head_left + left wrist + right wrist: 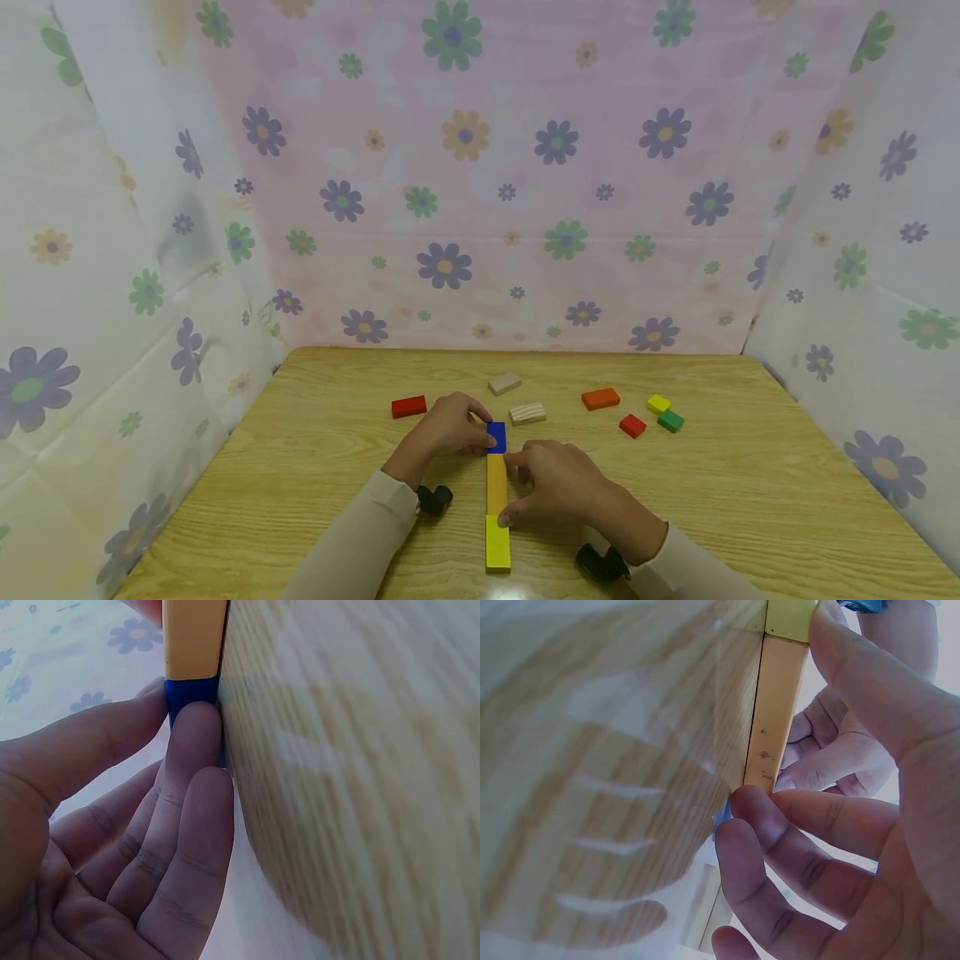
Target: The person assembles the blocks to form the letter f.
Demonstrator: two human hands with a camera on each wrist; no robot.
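On the table (285, 467), fingers of the left hand (452, 423) seem, contact partly hidden, to pinch the row's far blue block (498, 432), while the right hand's (562, 483), spread apart, touch the orange block (496, 483) and near yellow block (498, 548), likely light, stiff, best gripped across their long sides.

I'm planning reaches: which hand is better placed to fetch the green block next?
Likely the right hand: it's nearer the green block, while the left hand is farther off, holding the blue block.
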